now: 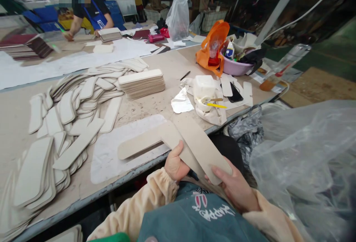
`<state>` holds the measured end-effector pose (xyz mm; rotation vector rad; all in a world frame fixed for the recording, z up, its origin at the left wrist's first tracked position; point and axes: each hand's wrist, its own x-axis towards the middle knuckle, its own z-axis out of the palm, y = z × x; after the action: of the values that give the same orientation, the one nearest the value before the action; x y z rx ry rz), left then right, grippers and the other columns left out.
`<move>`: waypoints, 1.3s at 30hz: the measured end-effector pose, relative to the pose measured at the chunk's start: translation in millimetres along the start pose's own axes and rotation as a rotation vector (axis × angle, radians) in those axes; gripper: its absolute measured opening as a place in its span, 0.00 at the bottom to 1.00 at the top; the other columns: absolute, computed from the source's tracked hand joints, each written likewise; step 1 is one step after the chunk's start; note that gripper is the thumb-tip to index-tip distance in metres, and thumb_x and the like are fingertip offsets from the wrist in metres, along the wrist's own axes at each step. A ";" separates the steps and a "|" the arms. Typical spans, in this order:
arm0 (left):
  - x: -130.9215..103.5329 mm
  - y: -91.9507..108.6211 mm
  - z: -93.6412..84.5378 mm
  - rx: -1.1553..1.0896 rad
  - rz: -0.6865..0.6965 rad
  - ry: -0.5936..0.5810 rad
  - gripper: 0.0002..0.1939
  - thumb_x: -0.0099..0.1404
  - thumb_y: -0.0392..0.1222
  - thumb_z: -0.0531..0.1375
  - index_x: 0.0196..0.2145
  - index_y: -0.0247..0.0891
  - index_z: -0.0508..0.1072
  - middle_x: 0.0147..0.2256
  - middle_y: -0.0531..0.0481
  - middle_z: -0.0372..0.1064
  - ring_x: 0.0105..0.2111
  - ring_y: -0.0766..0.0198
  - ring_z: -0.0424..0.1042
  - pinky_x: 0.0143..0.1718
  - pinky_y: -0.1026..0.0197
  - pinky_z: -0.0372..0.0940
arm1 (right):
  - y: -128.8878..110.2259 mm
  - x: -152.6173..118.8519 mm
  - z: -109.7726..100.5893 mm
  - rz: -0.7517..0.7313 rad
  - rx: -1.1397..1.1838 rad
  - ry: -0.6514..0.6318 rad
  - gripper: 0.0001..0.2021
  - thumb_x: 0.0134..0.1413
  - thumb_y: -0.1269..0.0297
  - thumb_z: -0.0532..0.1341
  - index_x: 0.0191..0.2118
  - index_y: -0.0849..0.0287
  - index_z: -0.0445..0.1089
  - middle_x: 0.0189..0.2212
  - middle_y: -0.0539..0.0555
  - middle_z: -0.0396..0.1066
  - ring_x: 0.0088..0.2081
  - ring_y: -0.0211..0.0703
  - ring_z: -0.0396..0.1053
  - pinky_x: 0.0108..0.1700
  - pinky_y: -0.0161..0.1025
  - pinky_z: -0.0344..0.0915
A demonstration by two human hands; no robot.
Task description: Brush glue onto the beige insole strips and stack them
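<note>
Over the table's front edge, my left hand [176, 162] is closed on a long beige panel [171, 134] with rounded corners, thumb on top. My right hand [237, 184] pinches the near end of a second beige panel [203, 145], which lies slantwise across the first. Whether the two panels touch along their length I cannot tell. Just beyond my left hand, a low pile of similar panels [139, 145] rests on a white sheet [104, 160] at the table edge. The fingers under both held panels are mostly hidden.
Loose beige panels [66, 108] spread over the table's left side, beside a neat stack [141, 84]. A white tub [204, 86], yellow-handled tool [217, 105], phone [236, 94] and purple basin [236, 65] stand right. Clear plastic sheeting [306, 153] hangs at my right. A co-worker [93, 15] works opposite.
</note>
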<state>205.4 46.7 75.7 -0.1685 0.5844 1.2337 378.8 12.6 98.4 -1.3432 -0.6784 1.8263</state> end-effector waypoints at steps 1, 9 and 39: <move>0.0 1.7 0.5 -0.006 0.003 0.020 0.14 0.64 0.43 0.59 0.42 0.30 0.74 0.41 0.39 0.77 0.54 0.49 0.69 0.62 0.45 0.55 | 2.5 -0.3 -0.2 0.001 -0.036 -0.009 0.26 0.44 0.56 0.71 0.49 0.58 0.67 0.37 0.54 0.75 0.31 0.45 0.75 0.32 0.41 0.74; -4.0 -0.2 3.0 0.041 -0.021 0.091 0.14 0.64 0.45 0.59 0.39 0.29 0.75 0.38 0.39 0.78 0.49 0.50 0.72 0.60 0.46 0.58 | 7.7 1.4 5.4 0.047 -0.093 -0.004 0.27 0.44 0.50 0.69 0.49 0.58 0.67 0.28 0.51 0.74 0.22 0.41 0.71 0.25 0.40 0.72; -3.1 -3.7 -1.7 0.048 -0.003 -0.033 0.35 0.60 0.66 0.53 0.57 0.41 0.64 0.41 0.41 0.75 0.44 0.50 0.74 0.52 0.39 0.63 | -2.6 8.6 -21.1 -1.031 -1.383 -0.434 0.26 0.58 0.46 0.57 0.56 0.57 0.67 0.31 0.54 0.67 0.33 0.42 0.63 0.36 0.40 0.63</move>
<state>207.6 42.1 75.2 -0.1084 0.5846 1.2162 398.3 20.8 89.2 -0.8546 -2.5462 0.6157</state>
